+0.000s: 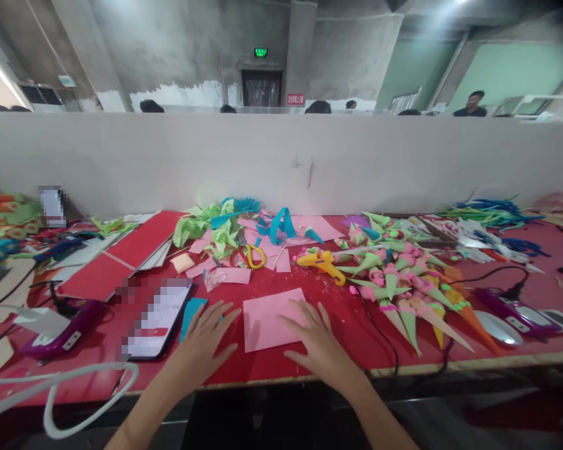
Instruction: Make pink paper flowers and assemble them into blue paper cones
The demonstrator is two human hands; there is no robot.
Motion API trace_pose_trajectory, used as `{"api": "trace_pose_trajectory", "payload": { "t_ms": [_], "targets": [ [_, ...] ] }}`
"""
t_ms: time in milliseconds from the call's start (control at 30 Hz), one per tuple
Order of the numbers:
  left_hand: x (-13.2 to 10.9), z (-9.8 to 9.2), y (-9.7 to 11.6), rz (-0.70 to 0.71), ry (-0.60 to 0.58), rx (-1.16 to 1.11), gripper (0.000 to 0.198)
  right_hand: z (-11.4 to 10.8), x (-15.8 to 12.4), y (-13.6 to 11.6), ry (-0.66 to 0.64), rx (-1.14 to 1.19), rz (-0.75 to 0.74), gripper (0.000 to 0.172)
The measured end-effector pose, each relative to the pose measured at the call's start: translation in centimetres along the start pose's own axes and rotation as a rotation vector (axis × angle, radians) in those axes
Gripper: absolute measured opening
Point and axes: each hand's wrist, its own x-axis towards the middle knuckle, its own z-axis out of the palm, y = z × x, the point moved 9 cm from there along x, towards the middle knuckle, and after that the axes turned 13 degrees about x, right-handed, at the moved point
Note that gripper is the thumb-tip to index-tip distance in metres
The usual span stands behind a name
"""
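Observation:
A pink sheet of paper (pixel 267 319) lies flat on the red table (pixel 281 370) in front of me. My right hand (pixel 316 337) is open, its spread fingers over the sheet's right edge. To the left of the sheet, my left hand (pixel 205 340) is also open, with fingers apart and nothing in them. Partly behind that hand is a piece of blue paper (pixel 191 312). A phone (pixel 162 322) rests just left of it. Beyond the pink sheet are a yellow glue gun (pixel 323 264) and yellow-handled scissors (pixel 256 255).
At the right lies a heap of paper cones (pixel 403 287) in green, pink and orange. Crumpled green paper (pixel 209 231) and blue strips (pixel 281 226) sit at the back. Purple power strips (pixel 65 331) with cables flank the work area. A white partition (pixel 244 162) stands behind.

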Motion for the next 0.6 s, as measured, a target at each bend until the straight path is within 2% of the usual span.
{"api": "trace_pose_trajectory", "payload": {
  "t_ms": [133, 200, 233, 300, 367, 433, 500, 600],
  "targets": [
    [0.3, -0.7, 0.0, -0.061, 0.014, -0.136, 0.044, 1.0, 1.6, -0.9, -0.056, 0.016, -0.129, 0.036],
    [0.4, -1.2, -0.6, -0.131, 0.04, -0.229, 0.044, 0.9, 2.0, -0.9, -0.021, 0.0, -0.152, 0.029],
    [0.5, -1.4, -1.0, -0.178, 0.061, -0.286, 0.046, 0.4, 2.1, -0.9, 0.031, 0.018, -0.147, 0.029],
    [0.7, -2.0, -1.7, -0.29, 0.14, -0.414, 0.057, -1.7, 2.0, -0.6, 0.216, 0.156, -0.101, 0.028],
    [1.1, -2.7, -2.0, -0.39, 0.242, -0.551, 0.071, -4.1, 1.5, 0.2, 0.433, 0.404, -0.013, 0.025],
    [2.0, -3.1, -1.8, -0.45, 0.285, -0.709, 0.08, -5.2, 1.0, 1.1, 0.551, 0.668, 0.101, 0.025],
    [3.1, -2.4, -0.9, -0.477, 0.179, -0.977, 0.072, -4.9, 1.0, 1.4, 0.566, 0.887, 0.176, 0.025],
    [4.0, -1.3, 1.5, -0.483, -0.12, -1.247, 0.044, -3.8, 0.9, 1.5, 0.553, 1.091, 0.211, 0.024]
  ]
}}
